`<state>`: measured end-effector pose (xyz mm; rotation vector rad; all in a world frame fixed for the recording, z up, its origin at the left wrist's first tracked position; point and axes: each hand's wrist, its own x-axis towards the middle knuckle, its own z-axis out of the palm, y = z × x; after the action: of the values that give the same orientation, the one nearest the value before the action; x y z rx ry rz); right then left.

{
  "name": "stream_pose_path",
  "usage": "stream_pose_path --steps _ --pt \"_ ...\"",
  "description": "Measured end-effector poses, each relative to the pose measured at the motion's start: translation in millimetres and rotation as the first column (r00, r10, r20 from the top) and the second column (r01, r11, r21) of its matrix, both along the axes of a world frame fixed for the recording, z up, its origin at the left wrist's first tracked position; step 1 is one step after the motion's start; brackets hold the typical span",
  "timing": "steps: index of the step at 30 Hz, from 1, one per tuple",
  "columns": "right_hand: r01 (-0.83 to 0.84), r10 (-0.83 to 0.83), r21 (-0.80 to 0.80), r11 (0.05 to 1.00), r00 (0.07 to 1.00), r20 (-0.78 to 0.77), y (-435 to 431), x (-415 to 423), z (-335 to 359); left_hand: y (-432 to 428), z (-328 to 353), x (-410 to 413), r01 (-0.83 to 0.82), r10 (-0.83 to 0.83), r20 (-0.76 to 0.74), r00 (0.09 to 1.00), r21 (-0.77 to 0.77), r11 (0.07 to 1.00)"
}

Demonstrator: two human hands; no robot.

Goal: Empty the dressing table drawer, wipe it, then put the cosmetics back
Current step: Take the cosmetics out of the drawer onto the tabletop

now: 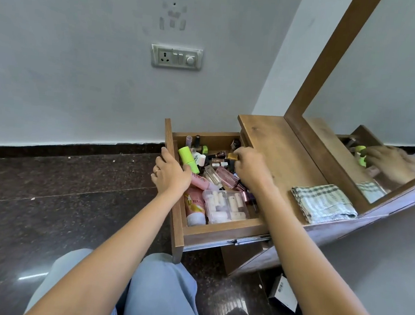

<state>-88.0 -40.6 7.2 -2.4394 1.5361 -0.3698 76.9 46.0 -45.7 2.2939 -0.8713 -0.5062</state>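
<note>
The right hand (249, 169) pinches a small gold-capped bottle (232, 156) lying crosswise near the far edge of the open wooden drawer (220, 230), whose front the left hand (172, 173) grips.

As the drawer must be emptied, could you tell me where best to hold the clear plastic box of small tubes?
Probably from straight above, grip across its top rim: the clear plastic box lies flat, hemmed in by the pink tube on its left and the drawer wall nearest you, so no sideways approach looks open.
</note>
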Motion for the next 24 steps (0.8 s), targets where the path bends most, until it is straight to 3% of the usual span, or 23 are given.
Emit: stream_pose_path --steps 2,6,12,18,24 --pt "-0.053 0.056 0.027 0.998 0.988 -0.142 -3 17 -16 0 -6 -3 0.026 -0.027 0.067 0.997 0.014 1.000" --pt "0.047 -0.009 0.104 0.993 0.940 -0.342 -8 25 -39 -2 -8 -1 0.018 -0.019 0.076 0.997 0.019 1.000" --pt "0.047 -0.021 0.048 0.998 0.894 -0.448 -14 24 -53 -3 -10 -1 0.022 -0.025 0.120 0.993 0.022 1.000" --pt "0.019 -0.008 0.023 1.000 0.912 -0.409 -15 26 -52 -3 -9 -2 0.031 -0.038 0.150 0.988 0.043 0.999" --pt "-0.034 0.059 0.155 0.987 0.986 -0.155 -31 34 7 -2 -8 -2 0.035 -0.039 0.140 0.989 0.035 0.999"
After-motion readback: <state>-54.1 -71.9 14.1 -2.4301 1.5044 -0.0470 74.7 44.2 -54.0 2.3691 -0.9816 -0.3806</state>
